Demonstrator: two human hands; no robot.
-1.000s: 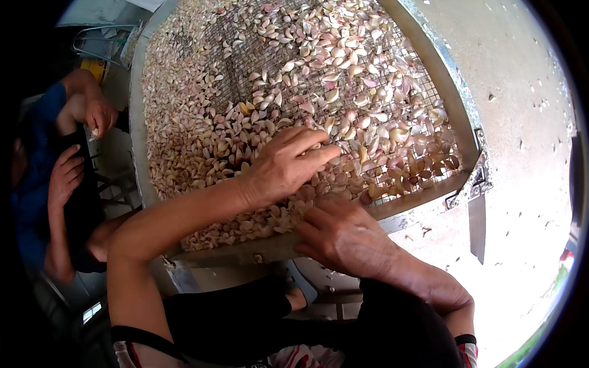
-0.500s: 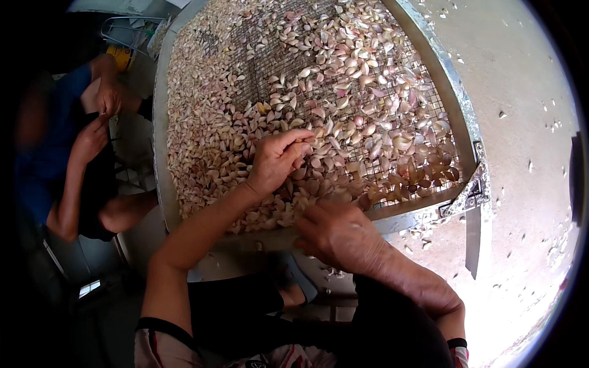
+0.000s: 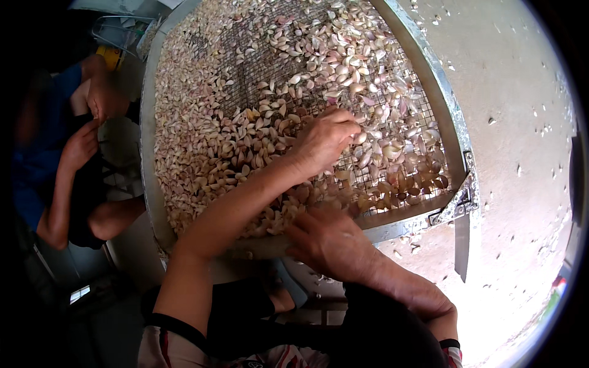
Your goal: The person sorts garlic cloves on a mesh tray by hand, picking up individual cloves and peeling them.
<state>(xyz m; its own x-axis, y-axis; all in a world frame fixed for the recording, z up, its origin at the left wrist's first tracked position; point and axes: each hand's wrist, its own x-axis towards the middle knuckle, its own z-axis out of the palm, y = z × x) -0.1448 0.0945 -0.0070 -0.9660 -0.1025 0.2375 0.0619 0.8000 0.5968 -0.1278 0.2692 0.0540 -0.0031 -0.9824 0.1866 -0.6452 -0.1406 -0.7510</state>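
Garlic cloves (image 3: 248, 132), pale and pinkish, lie spread over a wire-mesh tray (image 3: 451, 116) with a metal frame. My left hand (image 3: 325, 140) reaches over the right half of the tray, its thumb and fingers closed together at a pale garlic clove (image 3: 360, 138) at their tips. Close to the tray's near edge is my right hand (image 3: 334, 240), palm down with bent fingers. Its fingertips are blurred and partly hidden, so whether they hold anything does not show.
A co-worker's hands (image 3: 83, 144) are held together left of the tray. A yellow container (image 3: 110, 57) stands behind that person. Clove bits and skins (image 3: 492, 121) are scattered on the pale floor at right. A metal leg (image 3: 461, 245) stands below the tray's right corner.
My left hand has moved right across the cloves, and its fingertips have come to another clove. My right hand stays by the near edge. The whole view has shifted slightly.
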